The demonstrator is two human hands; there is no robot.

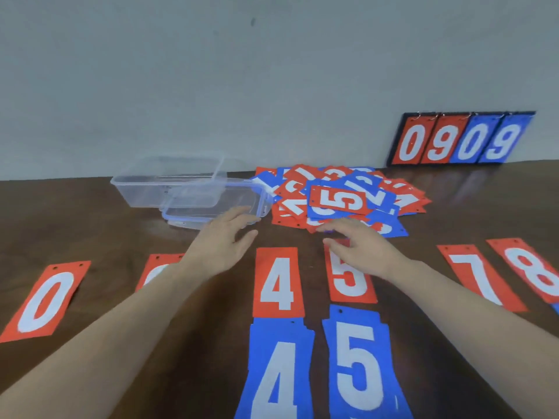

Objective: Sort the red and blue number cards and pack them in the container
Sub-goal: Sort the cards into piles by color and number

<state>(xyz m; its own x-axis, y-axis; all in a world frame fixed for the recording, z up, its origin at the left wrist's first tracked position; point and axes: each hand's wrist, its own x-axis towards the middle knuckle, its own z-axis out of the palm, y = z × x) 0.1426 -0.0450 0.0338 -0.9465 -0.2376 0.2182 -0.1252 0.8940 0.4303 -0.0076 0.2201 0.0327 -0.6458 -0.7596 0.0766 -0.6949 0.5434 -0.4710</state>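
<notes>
A mixed pile of red and blue number cards (348, 198) lies at the table's middle back, a red 5 on top. Laid out in a row nearer me are a red 0 (45, 300), a red card partly under my left forearm (154, 270), a red 4 (278, 282), a red 5 (351, 279), a red 7 (478, 279) and a red 8 (535, 273). Below them lie a blue 4 (275, 373) and a blue 5 (360, 364). My left hand (223, 240) hovers with relaxed fingers by the lid. My right hand (360, 243) reaches with straight fingers over the pile's near edge, holding nothing.
A clear plastic container (169, 179) stands at the back left, its blue-trimmed lid (217, 207) leaning against it beside the pile. A flip scoreboard (459, 140) reading 0909 stands against the wall at the back right. The dark wooden table (90, 225) meets a grey wall.
</notes>
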